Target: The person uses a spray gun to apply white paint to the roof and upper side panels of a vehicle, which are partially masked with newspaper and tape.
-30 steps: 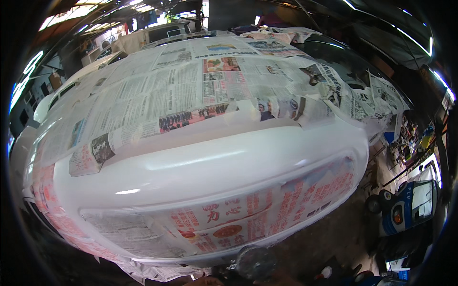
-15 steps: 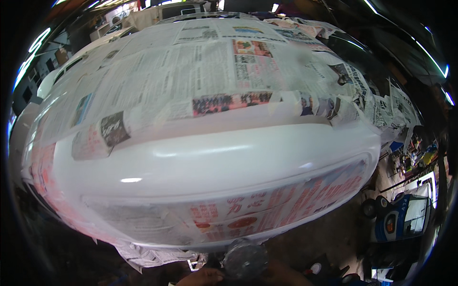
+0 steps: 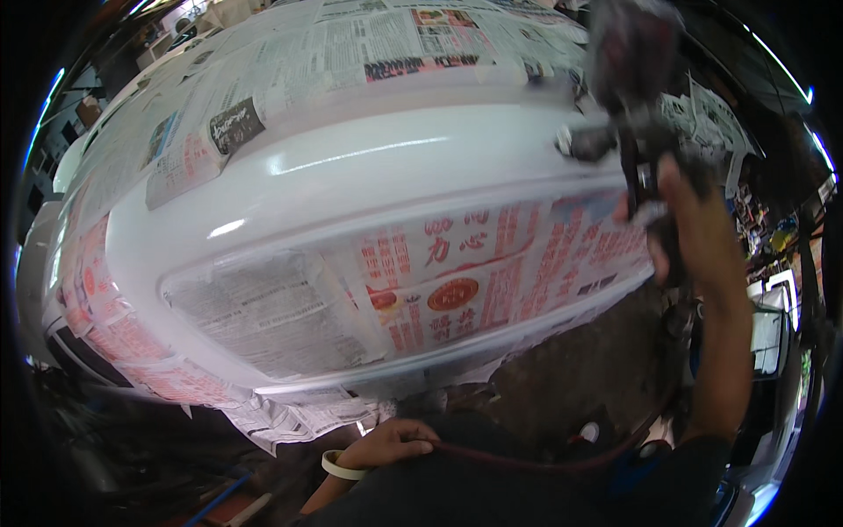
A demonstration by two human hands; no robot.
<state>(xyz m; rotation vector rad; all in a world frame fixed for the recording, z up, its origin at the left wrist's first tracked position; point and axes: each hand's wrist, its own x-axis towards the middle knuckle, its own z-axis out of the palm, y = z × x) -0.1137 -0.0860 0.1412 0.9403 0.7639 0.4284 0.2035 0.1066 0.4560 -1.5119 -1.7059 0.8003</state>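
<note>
My right hand (image 3: 672,224) is raised at the right, wrapped round the handle of a spray gun (image 3: 637,154). The gun's cup sits on top and is smeared by motion. Its nozzle points left, over the right end of a glossy white vehicle panel (image 3: 351,145). Low in the middle, my left hand (image 3: 391,442) pinches a dark red hose (image 3: 527,461), which curves off toward the right arm. A pale band circles the left wrist. Newspaper sheets (image 3: 290,312) with red and black print cover the window below the white panel.
More newspaper (image 3: 325,44) spreads over the vehicle's top and hangs loose along its lower edge. At the right stands a small vehicle with a windscreen (image 3: 768,342). A blue rod (image 3: 218,501) lies at the lower left.
The spray gun has risen from the bottom middle to the upper right in my right hand. My left hand has shifted slightly up and right. The view has tilted lower.
</note>
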